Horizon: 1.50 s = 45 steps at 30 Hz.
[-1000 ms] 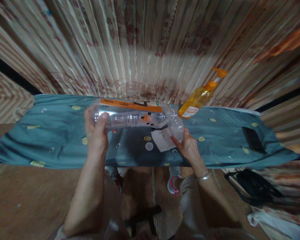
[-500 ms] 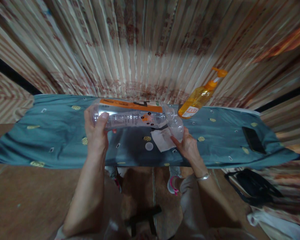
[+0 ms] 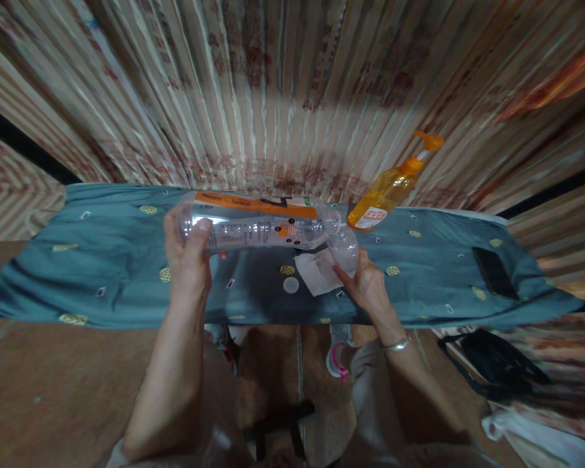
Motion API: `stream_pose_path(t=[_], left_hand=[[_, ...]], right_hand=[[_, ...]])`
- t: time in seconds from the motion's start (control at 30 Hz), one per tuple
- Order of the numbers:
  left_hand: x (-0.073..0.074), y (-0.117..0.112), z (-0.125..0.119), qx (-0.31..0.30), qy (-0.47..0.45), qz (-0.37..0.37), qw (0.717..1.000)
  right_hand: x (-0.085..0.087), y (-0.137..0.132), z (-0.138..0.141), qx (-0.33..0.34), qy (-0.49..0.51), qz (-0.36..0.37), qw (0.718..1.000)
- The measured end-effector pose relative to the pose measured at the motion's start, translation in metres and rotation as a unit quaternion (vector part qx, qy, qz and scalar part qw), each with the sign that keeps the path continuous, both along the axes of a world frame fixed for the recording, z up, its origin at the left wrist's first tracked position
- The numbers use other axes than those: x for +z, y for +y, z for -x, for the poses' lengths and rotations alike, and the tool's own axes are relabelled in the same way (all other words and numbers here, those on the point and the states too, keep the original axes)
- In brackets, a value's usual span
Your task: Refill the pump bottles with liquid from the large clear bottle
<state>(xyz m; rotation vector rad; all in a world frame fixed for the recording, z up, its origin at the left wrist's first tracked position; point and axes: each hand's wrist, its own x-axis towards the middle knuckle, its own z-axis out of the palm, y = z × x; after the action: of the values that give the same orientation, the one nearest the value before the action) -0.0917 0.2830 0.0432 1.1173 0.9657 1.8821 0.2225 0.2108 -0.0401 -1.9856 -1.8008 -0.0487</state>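
Observation:
My left hand (image 3: 189, 260) is wrapped round the base end of a large clear plastic bottle (image 3: 258, 224) with an orange label, held on its side above the table. The bottle's neck points right and meets a small clear cup (image 3: 345, 250) that my right hand (image 3: 368, 286) grips from below. A white folded tissue (image 3: 316, 272) and a small white round cap (image 3: 290, 285) lie on the blue patterned cloth (image 3: 102, 260) just under the bottle.
An orange pump bottle (image 3: 390, 188) stands at the back right of the cloth-covered table. A black phone (image 3: 494, 273) lies near the right end. A black bag (image 3: 497, 364) sits on the floor at right. A striped curtain hangs behind the table.

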Motion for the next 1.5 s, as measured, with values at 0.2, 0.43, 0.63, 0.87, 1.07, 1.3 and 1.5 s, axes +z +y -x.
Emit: stream_pose_path(t=[0.2,0.43,0.63,0.87,1.07,1.3,1.5], left_hand=[[0.0011,-0.0008,-0.0002,-0.005,-0.016,0.001,1.000],[0.0039,-0.0015,-0.0021,0.003,-0.031,0.013,0.999],[0.0024,-0.0006,-0.0005,-0.006,-0.013,0.010,1.000],[-0.0021,0.0014,0.0026,-0.011,0.004,-0.003,1.000],[-0.0005,0.0000,0.0009,-0.001,-0.004,0.007,1.000],[0.0040,-0.0025,-0.0009,-0.010,-0.010,0.012,1.000],[0.0046,-0.0030,-0.0019,0.000,-0.009,0.020,1.000]], right_hand=[[-0.0023,0.0001,-0.0010,-0.001,-0.005,-0.009,1.000],[-0.0031,0.0005,-0.0013,0.001,-0.012,-0.016,1.000],[-0.0041,0.0007,-0.0013,0.003,-0.007,-0.023,1.000],[-0.0046,0.0008,-0.0019,0.001,0.002,-0.021,1.000],[-0.0038,0.0007,-0.0022,0.008,-0.006,-0.020,1.000],[-0.0001,0.0000,0.0006,-0.003,-0.008,-0.006,1.000],[-0.0003,-0.0002,0.0013,-0.004,-0.004,-0.012,1.000]])
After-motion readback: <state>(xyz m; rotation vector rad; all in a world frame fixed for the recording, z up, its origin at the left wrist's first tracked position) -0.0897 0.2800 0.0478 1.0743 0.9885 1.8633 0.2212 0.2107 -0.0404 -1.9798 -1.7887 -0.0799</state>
